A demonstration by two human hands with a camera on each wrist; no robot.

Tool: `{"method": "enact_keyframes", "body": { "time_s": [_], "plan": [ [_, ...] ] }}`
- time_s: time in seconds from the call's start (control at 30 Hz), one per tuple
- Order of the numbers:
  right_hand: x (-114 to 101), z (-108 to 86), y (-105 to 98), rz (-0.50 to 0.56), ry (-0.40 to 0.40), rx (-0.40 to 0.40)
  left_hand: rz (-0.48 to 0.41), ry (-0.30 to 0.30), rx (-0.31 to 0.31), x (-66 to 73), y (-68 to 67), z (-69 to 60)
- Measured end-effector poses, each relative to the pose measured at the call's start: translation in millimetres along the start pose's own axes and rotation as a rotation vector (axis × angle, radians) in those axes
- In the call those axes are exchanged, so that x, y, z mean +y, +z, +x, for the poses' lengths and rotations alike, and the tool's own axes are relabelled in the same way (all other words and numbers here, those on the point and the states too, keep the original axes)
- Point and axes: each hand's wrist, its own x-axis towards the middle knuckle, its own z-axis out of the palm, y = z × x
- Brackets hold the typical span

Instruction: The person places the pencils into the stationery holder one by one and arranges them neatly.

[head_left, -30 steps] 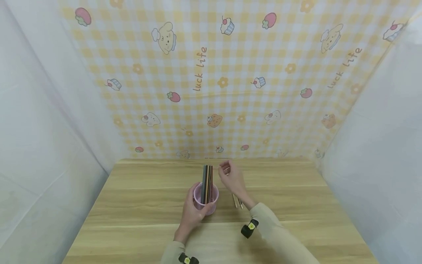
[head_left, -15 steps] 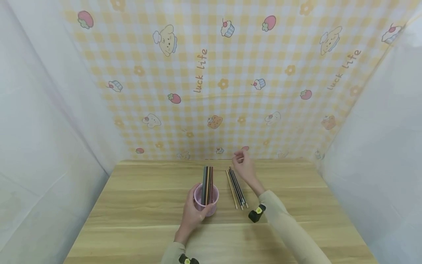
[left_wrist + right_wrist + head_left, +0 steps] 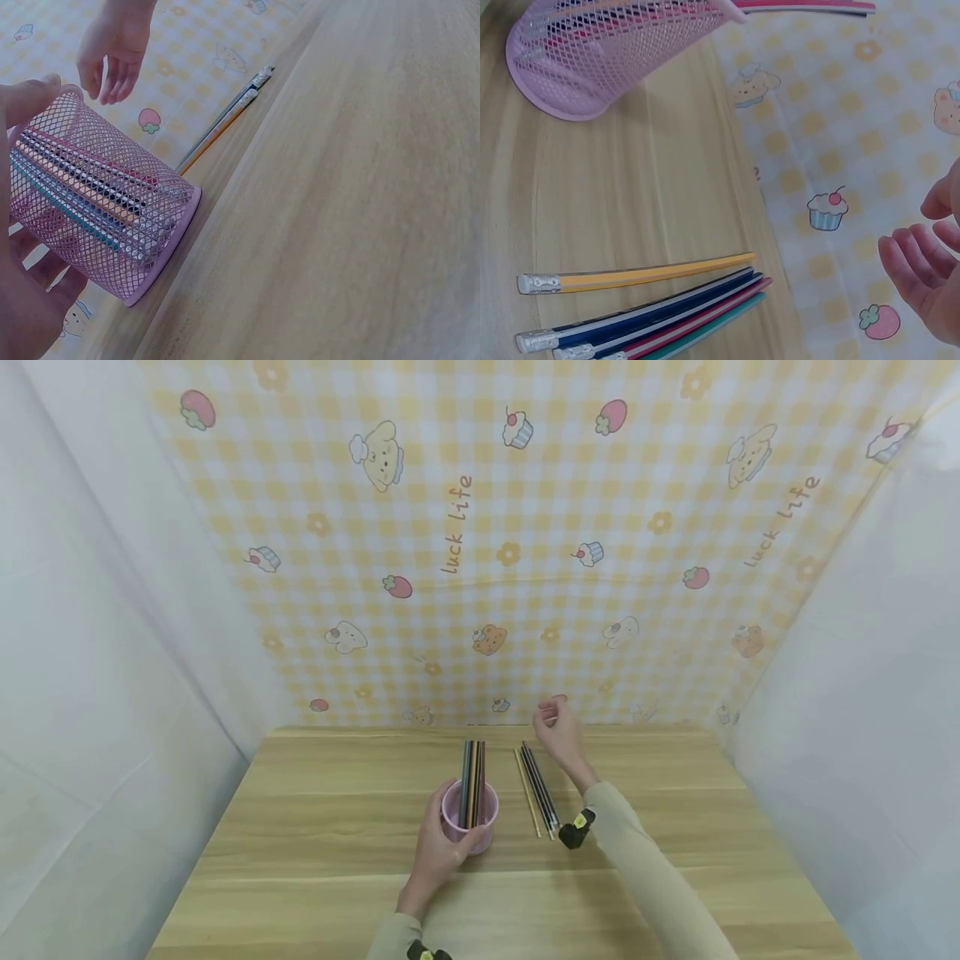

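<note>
In the head view my left hand [image 3: 437,853] grips a pink mesh pencil cup [image 3: 471,839] standing on the table. The left wrist view shows the cup's mesh wall [image 3: 105,202] with the fingers and thumb round it. Several pencils [image 3: 472,785] of different colours stand in the cup, leaning toward its far side. Right of the cup, my right hand [image 3: 561,737] hovers above the far end of a small bunch of loose pencils [image 3: 536,785]. Its fingers are loosely bent, with nothing seen between them. In the right wrist view a yellow pencil [image 3: 645,274] lies slightly apart from dark blue, pink and green ones.
The wooden table [image 3: 315,843] ends at the back against a yellow checked cloth [image 3: 420,610] with cartoon prints. White sheets [image 3: 97,693] hang at both sides. Each wrist wears a black camera mount [image 3: 576,828].
My right hand has moved right and away from beside the cup, uncovering the loose pencils, then barely shifted. The left hand and cup have stayed in place.
</note>
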Motion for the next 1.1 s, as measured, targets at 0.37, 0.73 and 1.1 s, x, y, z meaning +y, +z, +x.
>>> {"method": "enact_keyframes", "body": {
  "time_s": [0.37, 0.73, 1.1],
  "plan": [
    [21.5, 0.1, 6.4, 0.0, 0.035, -0.029, -0.015, -0.019, 0.003, 29.2, -3.2, -1.0],
    [39.5, -14.2, 18.5, -0.046, 0.156, -0.121, -0.003, -0.016, 0.003, 1.3, -1.0, 0.0],
    [52.2, -26.5, 23.9, -0.145, 0.205, -0.17, -0.01, -0.01, -0.005, 1.6, 0.1, -0.6]
  ]
}}
